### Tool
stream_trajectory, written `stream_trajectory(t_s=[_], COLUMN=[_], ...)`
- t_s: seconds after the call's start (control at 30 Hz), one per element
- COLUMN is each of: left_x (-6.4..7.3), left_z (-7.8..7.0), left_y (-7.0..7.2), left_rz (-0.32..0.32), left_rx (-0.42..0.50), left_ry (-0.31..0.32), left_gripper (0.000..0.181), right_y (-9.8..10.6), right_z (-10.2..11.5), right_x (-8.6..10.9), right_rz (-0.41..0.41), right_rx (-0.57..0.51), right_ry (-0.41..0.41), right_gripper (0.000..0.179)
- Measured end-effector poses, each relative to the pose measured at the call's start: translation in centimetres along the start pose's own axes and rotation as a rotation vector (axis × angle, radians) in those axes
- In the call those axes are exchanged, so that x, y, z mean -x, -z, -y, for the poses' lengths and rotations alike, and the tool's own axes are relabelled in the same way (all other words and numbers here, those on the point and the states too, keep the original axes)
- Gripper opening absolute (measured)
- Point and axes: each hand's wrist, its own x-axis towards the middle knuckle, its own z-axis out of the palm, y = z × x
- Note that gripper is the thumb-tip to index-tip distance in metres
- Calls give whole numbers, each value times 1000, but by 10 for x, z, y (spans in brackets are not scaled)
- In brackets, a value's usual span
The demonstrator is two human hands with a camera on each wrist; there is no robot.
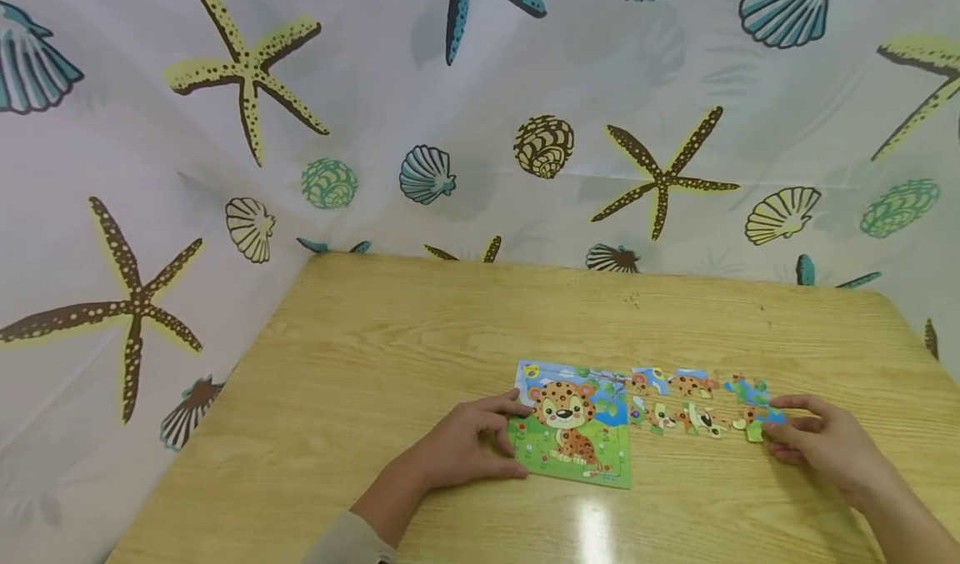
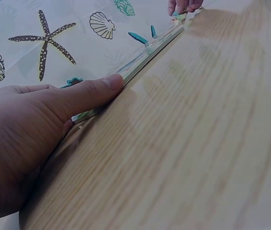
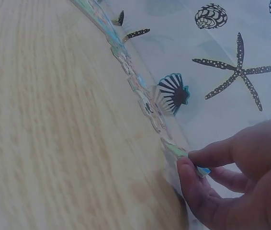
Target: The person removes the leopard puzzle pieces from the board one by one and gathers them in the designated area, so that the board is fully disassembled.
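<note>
A puzzle board (image 1: pixel 573 422) with a picture of a spotted leopard cub lies flat on the table. My left hand (image 1: pixel 472 443) grips its left side, the thumb (image 2: pixel 97 91) along the near edge and the index finger reaching onto the top. To the board's right are loose puzzle pieces in two rows, among them an upper piece (image 1: pixel 692 383) and a lower piece (image 1: pixel 660 416). At the right end of the lower row, my right hand (image 1: pixel 821 443) pinches a green and blue puzzle piece (image 3: pixel 176 150) between thumb and fingers. Its outer part is hidden by the fingertips.
The wooden table (image 1: pixel 360 356) extends around the board and pieces. A white curtain (image 1: pixel 480 131) printed with starfish and shells hangs along the back and sides of the table. One more loose piece (image 1: pixel 747 391) lies just above the right hand's piece.
</note>
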Motion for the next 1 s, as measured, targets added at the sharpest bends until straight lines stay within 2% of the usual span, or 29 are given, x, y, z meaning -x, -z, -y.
stream_trajectory(t_s=[0.13, 0.23, 0.4, 0.5, 0.7, 1.0], left_x=[4, 4, -2, -4, -3, -2], left_z=[3, 4, 0, -1, 0, 1], left_y=[0, 0, -1, -3, -4, -3], left_rz=[-5, -3, 2, -6, -19, -8], left_rx=[-21, -21, -14, -14, -5, 2], left_ry=[21, 13, 4, -1, -24, -21], left_gripper=[27, 27, 27, 27, 27, 26], right_y=[-10, -15, -10, -7, -7, -19], right_z=[-1, 0, 4, 5, 6, 13], right_x=[0, 1, 4, 4, 3, 5], right_rz=[-52, -101, -185, -201, -198, -117], right_rx=[52, 120, 323, 394, 366, 121], right_ry=[27, 37, 26, 17, -18, -28], right_gripper=[55, 55, 61, 65, 65, 67])
